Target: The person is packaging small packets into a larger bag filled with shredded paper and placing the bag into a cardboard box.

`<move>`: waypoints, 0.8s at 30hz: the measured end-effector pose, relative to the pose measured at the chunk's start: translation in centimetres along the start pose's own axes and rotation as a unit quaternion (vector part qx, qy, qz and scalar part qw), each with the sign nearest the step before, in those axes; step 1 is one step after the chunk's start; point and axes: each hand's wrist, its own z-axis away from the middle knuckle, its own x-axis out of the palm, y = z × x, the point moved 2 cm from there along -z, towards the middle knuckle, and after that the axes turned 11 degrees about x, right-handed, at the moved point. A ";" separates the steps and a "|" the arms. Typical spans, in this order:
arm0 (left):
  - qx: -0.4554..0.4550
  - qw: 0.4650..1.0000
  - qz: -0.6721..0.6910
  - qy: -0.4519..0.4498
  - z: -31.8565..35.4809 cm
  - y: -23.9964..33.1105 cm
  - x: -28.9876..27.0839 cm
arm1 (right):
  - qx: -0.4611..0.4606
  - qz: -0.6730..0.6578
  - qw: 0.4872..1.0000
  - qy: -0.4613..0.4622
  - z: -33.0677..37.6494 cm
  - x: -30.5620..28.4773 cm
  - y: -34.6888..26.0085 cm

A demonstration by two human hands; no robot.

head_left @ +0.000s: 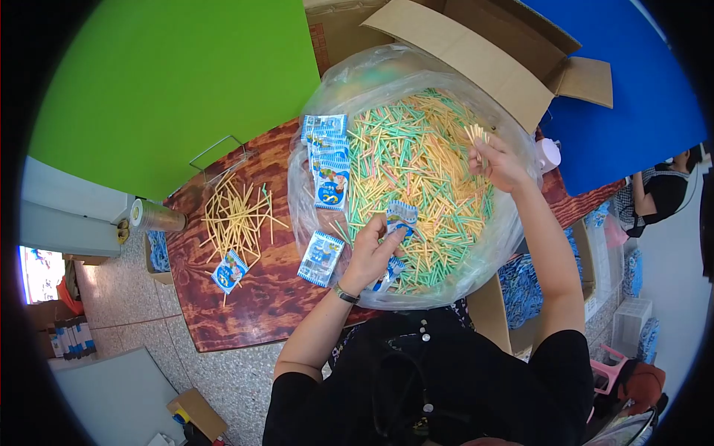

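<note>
A big clear plastic bag stands open on the table, full of thin candy sticks in yellow, green and pink. My left hand is closed on a small blue-and-white packet over the bag's near left part. My right hand pinches a small bunch of pale yellow sticks above the bag's right side. Several blue-and-white packets lie overlapping on the bag's left edge. Another packet lies flat beside my left wrist, and one more is partly hidden under that hand.
On the reddish wooden table, a loose pile of yellow sticks lies left with a packet on it. An open cardboard box stands behind the bag. At right are a pink cup and a box of blue packets. Another person sits far right.
</note>
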 end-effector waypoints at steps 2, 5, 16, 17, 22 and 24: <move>-0.007 1.000 0.006 0.005 0.0 0.4 -0.3 | 0.078 -0.195 0.966 -0.147 1.9 2.6 -1.5; 0.040 0.995 -0.085 0.035 -0.1 0.7 -0.8 | 0.081 -0.148 0.966 -0.196 3.5 4.9 -2.8; 0.210 0.916 -0.325 0.107 -0.6 1.7 -1.9 | -0.193 0.623 0.719 -0.240 9.1 13.0 -12.4; 0.211 0.916 -0.325 0.108 -0.6 1.6 -2.1 | -0.230 0.645 0.690 -0.235 9.1 13.4 -12.5; 0.319 0.867 -0.361 0.127 -0.6 1.9 -2.3 | -0.195 0.754 0.594 -0.202 9.2 16.0 -13.1; 0.314 0.870 -0.359 0.124 -0.6 2.2 -2.2 | -0.189 0.785 0.557 -0.196 9.0 16.9 -13.4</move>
